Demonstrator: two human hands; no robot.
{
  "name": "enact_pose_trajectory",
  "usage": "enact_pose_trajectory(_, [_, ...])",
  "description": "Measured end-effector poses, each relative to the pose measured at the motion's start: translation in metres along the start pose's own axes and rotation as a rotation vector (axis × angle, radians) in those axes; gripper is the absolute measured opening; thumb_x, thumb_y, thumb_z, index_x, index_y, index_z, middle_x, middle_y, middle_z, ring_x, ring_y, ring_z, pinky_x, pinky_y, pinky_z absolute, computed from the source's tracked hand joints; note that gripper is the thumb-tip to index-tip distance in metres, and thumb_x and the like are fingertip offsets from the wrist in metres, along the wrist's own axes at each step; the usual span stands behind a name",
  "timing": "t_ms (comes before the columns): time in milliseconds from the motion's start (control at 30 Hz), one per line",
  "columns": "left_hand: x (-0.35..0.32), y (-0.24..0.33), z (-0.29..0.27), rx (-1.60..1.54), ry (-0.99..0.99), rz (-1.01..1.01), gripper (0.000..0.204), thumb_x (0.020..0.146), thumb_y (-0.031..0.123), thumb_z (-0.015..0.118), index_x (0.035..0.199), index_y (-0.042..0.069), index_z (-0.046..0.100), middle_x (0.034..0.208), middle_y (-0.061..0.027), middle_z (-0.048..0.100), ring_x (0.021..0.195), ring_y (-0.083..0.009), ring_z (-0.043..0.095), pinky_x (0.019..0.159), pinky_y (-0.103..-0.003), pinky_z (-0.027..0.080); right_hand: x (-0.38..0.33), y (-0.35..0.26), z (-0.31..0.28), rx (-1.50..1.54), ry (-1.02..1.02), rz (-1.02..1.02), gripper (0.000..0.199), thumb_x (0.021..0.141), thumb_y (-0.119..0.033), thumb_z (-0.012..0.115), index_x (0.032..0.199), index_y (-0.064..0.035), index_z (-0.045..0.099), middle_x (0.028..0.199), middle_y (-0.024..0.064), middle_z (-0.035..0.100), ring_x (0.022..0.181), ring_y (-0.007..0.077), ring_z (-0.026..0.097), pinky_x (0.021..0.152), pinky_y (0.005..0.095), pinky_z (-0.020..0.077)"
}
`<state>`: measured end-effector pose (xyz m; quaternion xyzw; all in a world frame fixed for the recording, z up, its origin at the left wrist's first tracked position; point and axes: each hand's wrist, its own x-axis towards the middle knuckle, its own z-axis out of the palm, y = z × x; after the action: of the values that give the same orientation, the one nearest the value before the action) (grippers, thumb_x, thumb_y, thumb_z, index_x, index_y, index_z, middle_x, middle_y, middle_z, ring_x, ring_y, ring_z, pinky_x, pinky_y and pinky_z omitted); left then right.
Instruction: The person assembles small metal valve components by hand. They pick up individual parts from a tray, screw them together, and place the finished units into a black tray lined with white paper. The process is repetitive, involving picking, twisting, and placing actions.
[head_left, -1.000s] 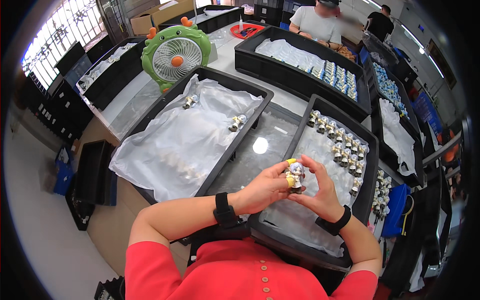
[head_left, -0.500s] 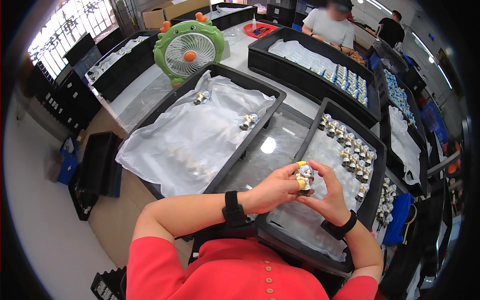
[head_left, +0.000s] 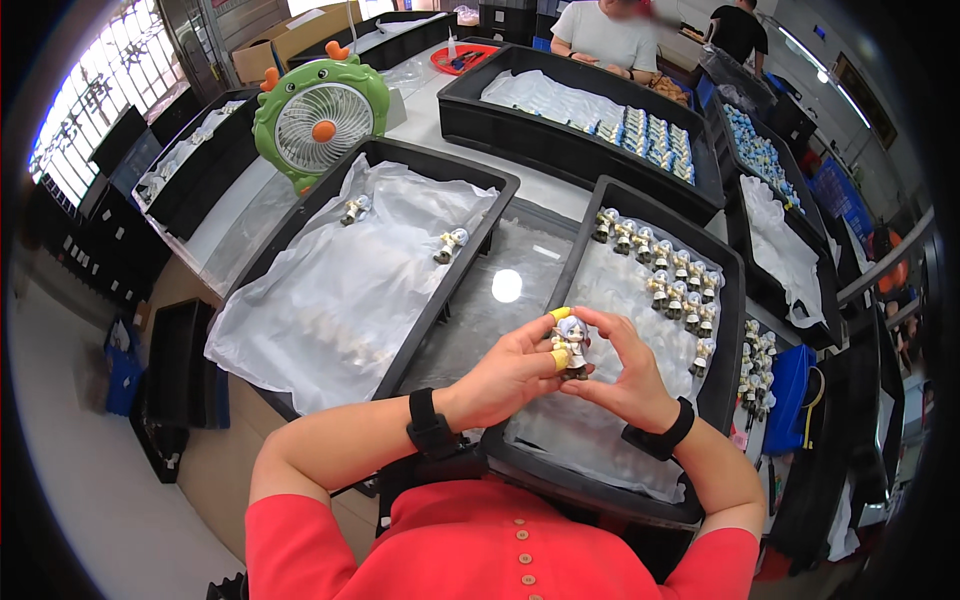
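Note:
A small toy figurine (head_left: pixel 573 346) with pale hair is held between both hands above the near end of the right black tray (head_left: pixel 728 330). My left hand (head_left: pixel 512 372), with yellow fingertip covers on two fingers, grips it from the left. My right hand (head_left: pixel 627 372) pinches it from the right. Both wrists wear black bands. Several similar figurines (head_left: pixel 662 264) stand in rows at the far end of that tray on white plastic lining.
A left black tray (head_left: pixel 440 300) lined with white plastic holds two lone figurines (head_left: pixel 447 243). A green fan (head_left: pixel 318 122) stands behind it. More black trays (head_left: pixel 560 140) lie further back, with other people standing at the far end. Stacked crates sit left on the floor.
The view has shifted a little. Both hands keep the figurine and have turned it slightly between the fingers; nothing was put down or picked up.

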<state>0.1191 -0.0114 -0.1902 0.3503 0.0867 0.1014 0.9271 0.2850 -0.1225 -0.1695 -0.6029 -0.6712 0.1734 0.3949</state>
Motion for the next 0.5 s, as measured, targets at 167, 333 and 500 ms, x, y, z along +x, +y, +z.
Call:
enact_pose_trajectory(167, [-0.0006,0.0017,-0.0005,-0.049,0.002,-0.014,0.048,0.097,0.013,0.044,0.143,0.008,0.027,0.130,-0.0116,0.048,0.118,-0.0284,0.053,0.095,-0.038,0.046,-0.0002,0.0010,0.0005,0.033,0.006,0.010,0.075,0.064,-0.016,0.081,0.130,-0.0078,0.047,0.124,0.0112,0.053,0.113,0.0289,0.049,0.096,0.0373,0.0408])
enact_pose_trajectory(333, [0.0014,0.0000,-0.0010,-0.091,0.009,-0.003,0.043,0.099,0.015,0.039,0.140,0.007,0.029,0.131,-0.0120,0.048,0.118,-0.0268,0.052,0.096,-0.038,0.045,-0.0016,0.0034,-0.0016,0.023,0.004,-0.005,0.077,0.066,-0.018,0.082,0.133,-0.0086,0.045,0.126,0.0096,0.052,0.115,0.0237,0.050,0.094,0.0362,0.0411])
enact_pose_trajectory(500, [0.0011,0.0002,-0.0006,-0.053,0.013,0.019,0.044,0.099,0.016,0.042,0.141,0.008,0.029,0.131,-0.0113,0.048,0.118,-0.0252,0.052,0.096,-0.038,0.044,-0.0028,0.0077,0.0004,0.172,-0.008,0.074,0.075,0.068,-0.016,0.081,0.134,-0.0090,0.044,0.129,0.0081,0.051,0.118,0.0213,0.049,0.096,0.0366,0.0407])
